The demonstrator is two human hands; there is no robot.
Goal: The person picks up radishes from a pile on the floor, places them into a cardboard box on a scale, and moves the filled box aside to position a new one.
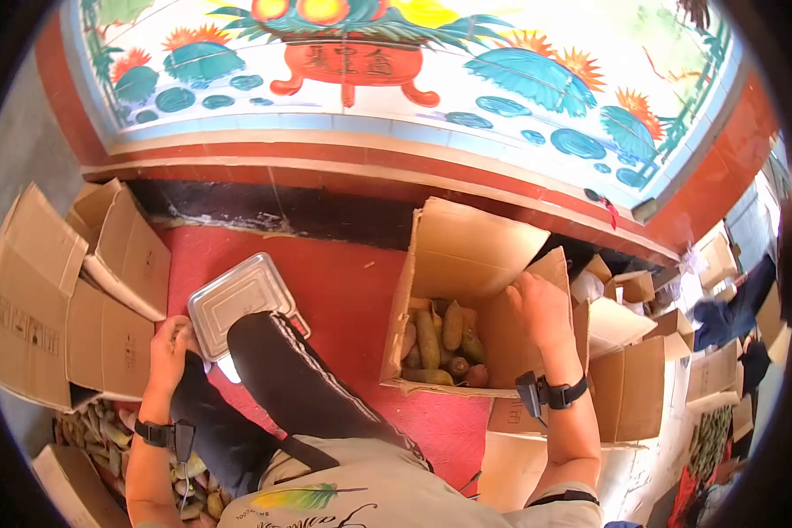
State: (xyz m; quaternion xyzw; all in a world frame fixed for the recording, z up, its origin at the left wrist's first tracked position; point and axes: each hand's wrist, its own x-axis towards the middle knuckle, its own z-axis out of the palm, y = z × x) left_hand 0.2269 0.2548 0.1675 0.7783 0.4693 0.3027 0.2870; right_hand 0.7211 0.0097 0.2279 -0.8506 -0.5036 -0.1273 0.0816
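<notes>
Overall, orient all positions to a clock face centred on the view. At 12 o'clock, the painted wall [449, 88] spans the work area. Below it, the red floor [343, 282] forms the working surface. At 9 o'clock, large cardboard cartons [35, 299] stand grouped with flaps raised. At 4 o'clock sits the open carton [466, 246], flaps up at its 12 and 3 o'clock sides. Between 8 and 9 o'clock, a silver rectangular plate [242, 304] lies beside the person's knee.

Right hand [539, 308]: at the open carton's 3 o'clock side, fingers bent; whether they grip the cardboard cannot be told. Left hand [172, 341]: just beyond the plate's 8 o'clock edge, fingers curled narrow; no held item can be made out.

Tubers [429, 339] lie inside the open carton, towards its 8 o'clock side; more produce [110, 436] is heaped at 8 o'clock.

Step in hand, as judged: handling the open carton at its right side. Any next move here probably calls for clearing the raised flap without pressing upon the tubers.
</notes>
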